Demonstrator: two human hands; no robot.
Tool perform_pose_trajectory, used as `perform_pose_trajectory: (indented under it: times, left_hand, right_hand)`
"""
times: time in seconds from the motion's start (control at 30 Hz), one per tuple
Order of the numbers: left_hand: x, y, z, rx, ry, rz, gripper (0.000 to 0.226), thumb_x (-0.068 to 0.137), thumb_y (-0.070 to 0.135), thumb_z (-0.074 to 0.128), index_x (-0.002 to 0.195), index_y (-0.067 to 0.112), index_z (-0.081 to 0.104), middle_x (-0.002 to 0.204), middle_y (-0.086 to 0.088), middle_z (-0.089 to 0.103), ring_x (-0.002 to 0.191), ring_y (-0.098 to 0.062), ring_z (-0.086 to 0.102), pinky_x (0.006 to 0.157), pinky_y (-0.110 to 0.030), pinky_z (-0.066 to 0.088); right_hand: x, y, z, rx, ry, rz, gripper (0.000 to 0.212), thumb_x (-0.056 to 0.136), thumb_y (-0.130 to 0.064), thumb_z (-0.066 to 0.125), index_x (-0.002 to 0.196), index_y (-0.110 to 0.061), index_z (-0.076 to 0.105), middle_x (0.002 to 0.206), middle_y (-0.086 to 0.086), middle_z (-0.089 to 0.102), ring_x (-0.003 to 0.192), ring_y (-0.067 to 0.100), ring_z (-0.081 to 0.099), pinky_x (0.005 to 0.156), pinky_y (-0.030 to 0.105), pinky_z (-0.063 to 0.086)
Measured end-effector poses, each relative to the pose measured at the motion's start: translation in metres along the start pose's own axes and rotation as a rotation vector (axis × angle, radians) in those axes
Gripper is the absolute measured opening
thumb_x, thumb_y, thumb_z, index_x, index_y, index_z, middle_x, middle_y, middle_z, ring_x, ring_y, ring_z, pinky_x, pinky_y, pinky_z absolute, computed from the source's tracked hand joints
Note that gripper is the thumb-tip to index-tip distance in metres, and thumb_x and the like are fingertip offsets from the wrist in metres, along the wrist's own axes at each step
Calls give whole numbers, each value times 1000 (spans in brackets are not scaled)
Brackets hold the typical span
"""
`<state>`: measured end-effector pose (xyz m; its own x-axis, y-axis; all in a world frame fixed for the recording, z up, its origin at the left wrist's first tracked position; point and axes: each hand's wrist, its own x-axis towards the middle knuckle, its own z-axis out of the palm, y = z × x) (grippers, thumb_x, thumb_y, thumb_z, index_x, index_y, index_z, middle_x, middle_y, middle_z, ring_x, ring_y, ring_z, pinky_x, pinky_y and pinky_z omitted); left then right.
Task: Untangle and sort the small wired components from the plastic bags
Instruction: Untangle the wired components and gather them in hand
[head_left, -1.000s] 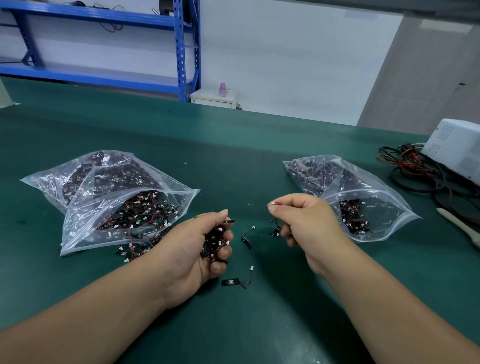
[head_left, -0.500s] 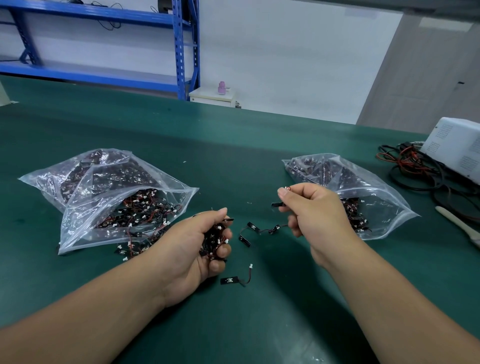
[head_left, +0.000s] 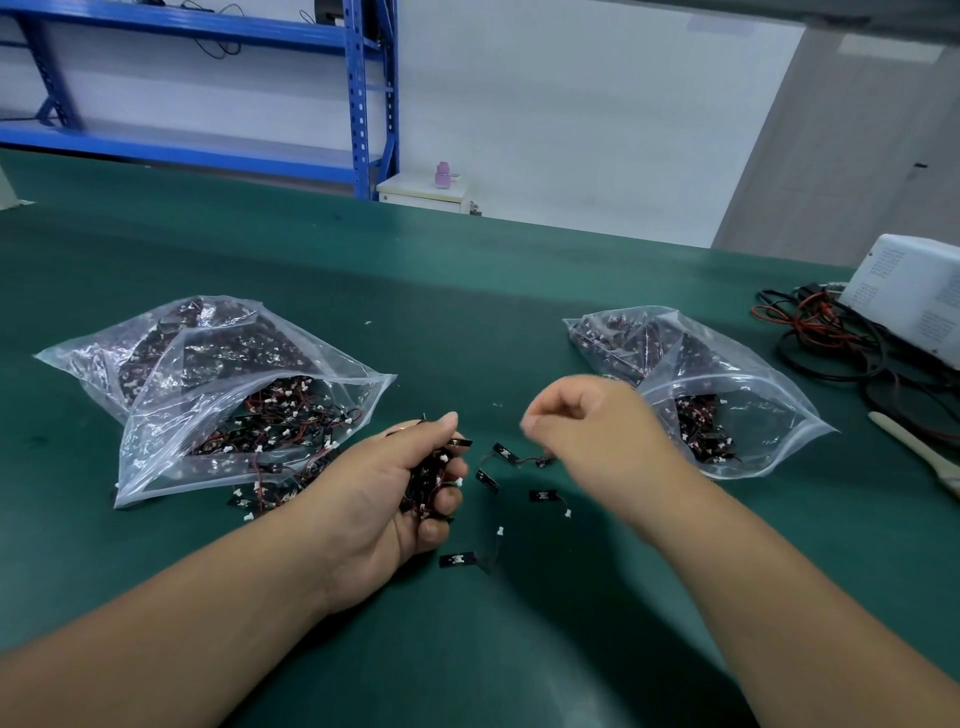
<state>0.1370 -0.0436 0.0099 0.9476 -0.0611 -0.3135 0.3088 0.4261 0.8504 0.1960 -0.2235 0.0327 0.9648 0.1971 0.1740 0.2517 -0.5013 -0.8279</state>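
My left hand (head_left: 395, 499) grips a tangled clump of small black wired components (head_left: 428, 480), palm turned inward, just right of the left plastic bag (head_left: 171, 415). That bag lies open, with components spilling from its mouth (head_left: 270, 493). My right hand (head_left: 597, 436) hovers, blurred, with curled fingers in front of the right plastic bag (head_left: 737, 410). A wired component (head_left: 506, 453) lies right under its fingertips; whether the fingers pinch its wire is unclear. Three more single components (head_left: 543, 496) (head_left: 487, 479) (head_left: 457, 559) lie on the green mat between my hands.
A white device (head_left: 914, 296) with coiled black and red cables (head_left: 831, 338) sits at the right edge, with a pale flat tool (head_left: 914, 452) in front of it. Blue shelving (head_left: 358, 104) stands beyond the table's far edge.
My right hand dropped from its raised position and moved slightly left. One more single component now lies on the mat below it. My left hand has stayed put with its clump.
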Motion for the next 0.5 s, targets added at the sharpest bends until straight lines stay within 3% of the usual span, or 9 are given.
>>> perform_pose_trajectory:
  times: [0.1, 0.17, 0.23, 0.3, 0.37, 0.5]
  left_hand:
    - [0, 0, 0, -4, 18, -3, 30, 72, 41, 70, 87, 16, 60, 67, -2, 57, 45, -12, 45, 38, -19, 30]
    - [0, 0, 0, -3, 32, -6, 32, 74, 43, 69, 88, 15, 61, 67, -2, 57, 45, -12, 45, 37, -19, 29]
    - [1, 0, 0, -9, 39, -10, 33, 74, 43, 69, 88, 15, 61, 67, -2, 56, 45, -13, 44, 38, -19, 28]
    - [1, 1, 0, -16, 42, -15, 32, 76, 44, 68, 87, 14, 61, 67, -2, 56, 45, -13, 44, 38, -19, 28]
    - [0, 0, 0, -17, 39, -17, 32, 77, 44, 68, 86, 15, 60, 67, -2, 56, 45, -13, 44, 38, -19, 28]
    - [-1, 1, 1, -11, 41, -16, 32, 79, 44, 67, 87, 14, 60, 67, -2, 56, 46, -13, 44, 38, -19, 28]
  right_hand:
    - [-14, -10, 9, -476, -434, -59, 25, 74, -52, 74, 78, -29, 66, 67, -14, 63, 57, -3, 55, 56, 22, 44]
    - [-22, -13, 20, -658, -543, -89, 29, 74, -56, 73, 85, -31, 62, 81, -11, 62, 74, 6, 59, 67, 27, 50]
    - [-25, -15, 24, -700, -503, -166, 16, 82, -44, 72, 85, -31, 64, 83, -10, 60, 80, 13, 58, 72, 29, 52]
    - [-22, -16, 19, -667, -464, -181, 8, 85, -35, 72, 81, -29, 68, 71, -10, 56, 68, 8, 54, 62, 22, 46]
    - [-15, -15, 9, -603, -393, -155, 17, 84, -33, 73, 70, -30, 64, 63, -11, 55, 53, 0, 49, 50, 17, 37]
    - [-4, -5, -2, -431, -142, -107, 23, 85, -33, 74, 67, -29, 61, 60, -14, 58, 47, 3, 49, 45, 17, 35]
